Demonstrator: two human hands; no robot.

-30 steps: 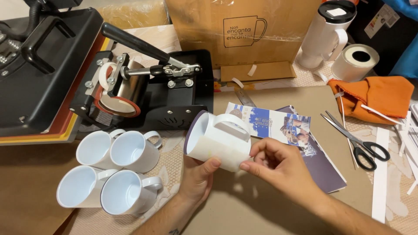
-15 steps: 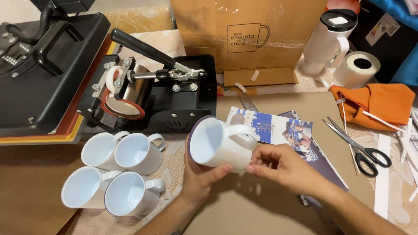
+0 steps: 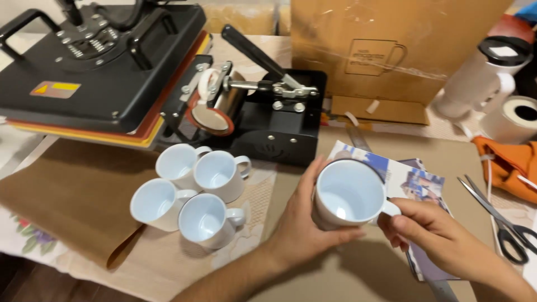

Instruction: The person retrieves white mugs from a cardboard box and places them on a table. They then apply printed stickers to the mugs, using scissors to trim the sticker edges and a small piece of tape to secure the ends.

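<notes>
White mug [image 3: 348,193] sits between my two hands above the worktop [image 3: 335,274], tipped so its open mouth faces up toward me and the pale inside shows.

From the head view, my left hand [image 3: 302,226] has its grip clamped on the mug's body, thumb rising along the near left wall and fingers curled under the base. My right hand [image 3: 433,235] has its grip closed on the mug's handle, fingers pinched at the right side just below the rim.

Left of my left hand, four more white mugs [image 3: 190,196] stand upright in a tight cluster, touching one another, on a sheet of brown paper [image 3: 72,196]. Beyond my left hand, farther from me, a black mug press [image 3: 263,120] has its long lever raised, and a flat black heat press [image 3: 100,72] stands to the left of that. Under and just beyond my right hand lie printed sheets [image 3: 411,184] in blue and white. Scissors [image 3: 500,223] rest to the right of my right hand, well apart from it, with an orange cloth [image 3: 512,165] behind them. A brown cardboard box [image 3: 391,45] stands upright at the far edge, with a white tumbler [image 3: 481,75] and a roll of tape [image 3: 514,120] to its right.
</notes>
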